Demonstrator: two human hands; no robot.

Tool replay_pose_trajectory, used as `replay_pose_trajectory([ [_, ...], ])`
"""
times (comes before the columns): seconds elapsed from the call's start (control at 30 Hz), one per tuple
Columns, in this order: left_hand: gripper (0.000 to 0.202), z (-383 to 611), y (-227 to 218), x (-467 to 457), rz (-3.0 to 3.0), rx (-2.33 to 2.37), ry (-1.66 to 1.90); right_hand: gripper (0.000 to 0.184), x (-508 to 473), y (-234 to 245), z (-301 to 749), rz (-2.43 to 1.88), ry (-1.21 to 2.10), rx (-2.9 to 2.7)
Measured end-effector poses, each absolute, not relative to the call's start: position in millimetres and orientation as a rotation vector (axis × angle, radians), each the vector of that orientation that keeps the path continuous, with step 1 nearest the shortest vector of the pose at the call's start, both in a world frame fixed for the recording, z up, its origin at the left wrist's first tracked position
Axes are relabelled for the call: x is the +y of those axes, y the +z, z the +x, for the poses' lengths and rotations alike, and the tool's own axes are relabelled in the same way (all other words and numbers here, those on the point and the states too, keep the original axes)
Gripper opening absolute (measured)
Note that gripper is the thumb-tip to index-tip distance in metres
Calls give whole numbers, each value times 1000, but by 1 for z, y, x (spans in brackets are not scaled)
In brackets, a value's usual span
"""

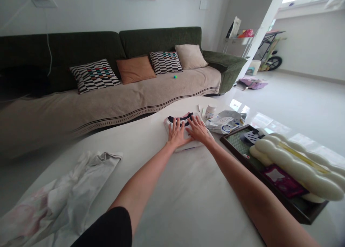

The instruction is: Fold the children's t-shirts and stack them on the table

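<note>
Both arms reach out over a white table [129, 139] to a folded shirt [192, 144] near its far side. The shirt is pale, with a dark neckband at the far end. My left hand [177, 134] lies flat on it, fingers spread. Beside it my right hand [198, 130] presses on the right part of the shirt, fingers also spread. The two thumbs come close together. Part of the cloth is hidden beneath the hands. At the table's left lies a crumpled pale garment [81, 186] with a pinkish print.
Just beyond my right hand stand a white bottle [210, 111] and a printed plastic bag [226, 121]. A dark-rimmed tray [237, 152] on the right holds a cream cloud-shaped object [296, 161]. A green sofa [161, 38] with several cushions runs behind the table.
</note>
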State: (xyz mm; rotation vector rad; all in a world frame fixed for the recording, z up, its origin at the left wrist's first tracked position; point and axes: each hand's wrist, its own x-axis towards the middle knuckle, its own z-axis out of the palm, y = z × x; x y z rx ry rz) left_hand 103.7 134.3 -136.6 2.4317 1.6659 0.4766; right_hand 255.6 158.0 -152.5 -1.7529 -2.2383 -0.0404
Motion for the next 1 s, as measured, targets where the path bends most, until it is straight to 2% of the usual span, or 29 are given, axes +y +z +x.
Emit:
replay_pose_trajectory([
  [0.1, 107, 100, -152, 155, 2306, 1695, 230, 64, 171, -172, 255, -1797, 24, -2295],
  [0.17, 109, 95, -161, 165, 2257, 1681, 173, 66, 175, -181, 258, -1795, 44, -2295],
  [0.33, 104, 92, -150, 166, 2226, 1625, 77, 65, 178, -167, 258, -1836, 135, -2328],
  [0.43, 93, 79, -137, 128, 2227, 1587, 157, 63, 157, -148, 243, -1879, 128, -2278],
  [0.53, 77, 40, -134, 49, 2268, 1569, 297, 58, 98, -144, 218, -1799, 54, -2133],
  [0.6, 73, -2, -135, -15, 2284, 1682, 269, 55, 38, -151, 205, -1690, 106, -2136],
  [0.77, 65, -132, -122, -150, 1999, 2488, 191, 44, -120, -172, 183, -1611, 373, -2082],
  [0.9, 50, -193, -115, -194, 1715, 2581, 34, 38, -199, -168, 150, -1558, 695, -1946],
  [1.0, 30, -177, -120, -200, 1710, 2475, 83, 35, -228, -157, 114, -1387, 1025, -1854],
])
